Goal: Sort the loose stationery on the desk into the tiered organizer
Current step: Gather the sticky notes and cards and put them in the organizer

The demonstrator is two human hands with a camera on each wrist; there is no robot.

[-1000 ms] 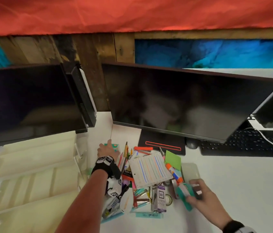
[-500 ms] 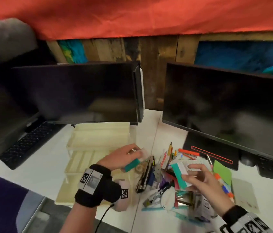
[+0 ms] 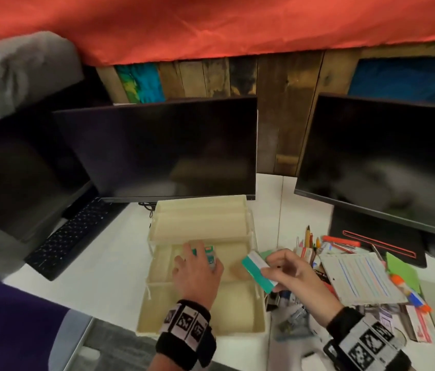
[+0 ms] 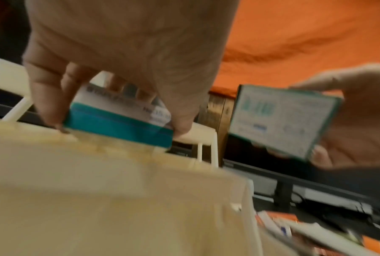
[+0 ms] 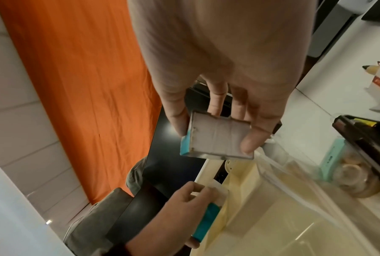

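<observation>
Hands both busy, each with a small teal-and-white box. Left hand [image 3: 196, 273] low over the middle tier of the cream organizer [image 3: 240, 321], thumb and fingers clamped on the ends of its box [image 3: 209, 255]; in the left wrist view that box [image 4: 119, 121] sits at or just above the tier's edge, contact with the tray not clear through blur. Right hand [image 3: 295, 277] raised at 3 o'clock of the left, above the organizer's right rim, fingers closed round the second box [image 3: 258, 271], which is tilted with one long teal side showing. Right wrist view shows the thumb on one side of this box [image 5: 219, 138] and the fingertips [image 5: 249, 143] wrapped over the opposite side. Organizer stands on the white desk [image 3: 109, 263] in front of the middle monitor [image 3: 163, 148]; three stepped tiers, the top one at 12 o'clock, nearest the screen. Loose stationery pile [image 3: 344, 277] lies at 3 o'clock of the organizer: pencils, an orange marker, a ruled white card, green sticky notes, binder clips. Second monitor [image 3: 387, 162] at 2 o'clock, above the pile. Dark keyboard [image 3: 72, 236] at 9 o'clock of the organizer. Orange cloth [image 3: 211, 25] hangs across the top, above the wooden boards behind the screens.
</observation>
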